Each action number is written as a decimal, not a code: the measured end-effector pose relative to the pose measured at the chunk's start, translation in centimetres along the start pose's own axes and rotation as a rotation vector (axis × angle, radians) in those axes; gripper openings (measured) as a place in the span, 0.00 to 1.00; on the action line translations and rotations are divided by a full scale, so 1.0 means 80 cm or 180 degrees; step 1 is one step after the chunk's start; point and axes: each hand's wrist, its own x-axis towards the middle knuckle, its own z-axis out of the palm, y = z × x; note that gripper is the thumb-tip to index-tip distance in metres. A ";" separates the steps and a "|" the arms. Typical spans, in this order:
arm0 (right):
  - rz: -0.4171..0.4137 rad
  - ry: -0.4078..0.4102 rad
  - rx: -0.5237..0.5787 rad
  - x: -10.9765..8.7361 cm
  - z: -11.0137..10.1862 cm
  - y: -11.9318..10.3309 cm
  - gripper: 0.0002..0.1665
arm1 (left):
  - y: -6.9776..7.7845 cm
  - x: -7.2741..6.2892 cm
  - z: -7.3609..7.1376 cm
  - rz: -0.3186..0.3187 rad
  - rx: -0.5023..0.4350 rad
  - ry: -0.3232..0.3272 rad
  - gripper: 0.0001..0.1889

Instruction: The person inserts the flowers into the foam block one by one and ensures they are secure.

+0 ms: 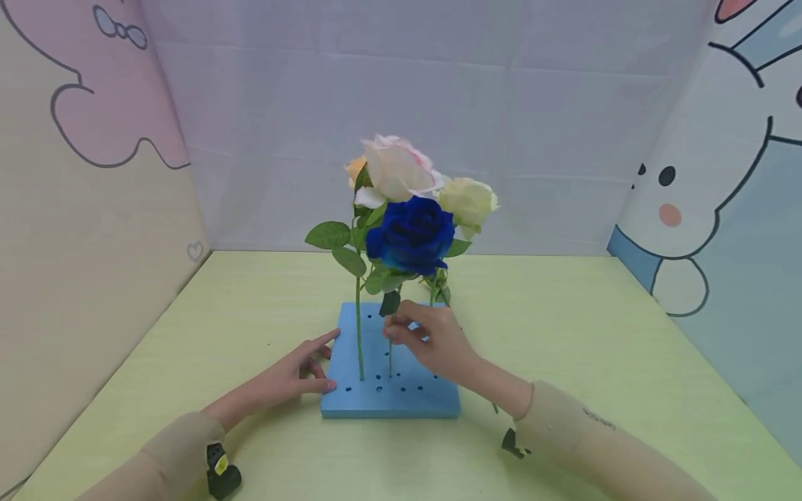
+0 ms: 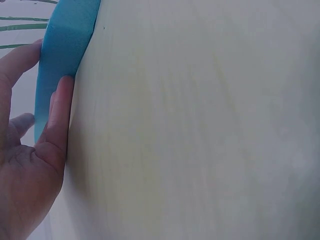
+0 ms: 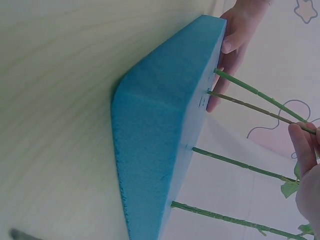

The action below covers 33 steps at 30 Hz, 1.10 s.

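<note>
A blue foam board (image 1: 341, 406) with several small holes lies on the table. My right hand (image 1: 438, 341) pinches the stem of a blue rose (image 1: 411, 235), whose lower end meets the board; the right wrist view shows this stem (image 3: 250, 106) at the board's face. Along the board's left edge, my left hand (image 1: 294, 376) rests with fingers extended, fingertips against its side, as the left wrist view shows with the hand (image 2: 35, 155) at the foam. Upright in the board stand a pink-white rose (image 1: 397, 167), a pale yellow rose (image 1: 466, 202) and a partly hidden orange flower (image 1: 355, 171).
The pale yellow-green table (image 1: 564, 327) extends around the board. Behind it hangs a light cloth backdrop (image 1: 438, 83), with cartoon-printed panels on both sides. Green leaves (image 1: 328, 235) spread left of the blue rose. A dark stem tip (image 1: 495, 408) shows beside my right forearm.
</note>
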 end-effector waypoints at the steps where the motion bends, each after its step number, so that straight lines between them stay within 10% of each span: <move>1: 0.0000 0.0002 -0.0010 0.000 0.000 0.000 0.05 | 0.000 0.000 0.000 0.0004 0.0012 -0.0001 0.47; 33: 0.0057 -0.0039 -0.0100 -0.002 -0.003 0.001 0.14 | -0.003 -0.001 0.000 0.0066 0.0021 0.0011 0.47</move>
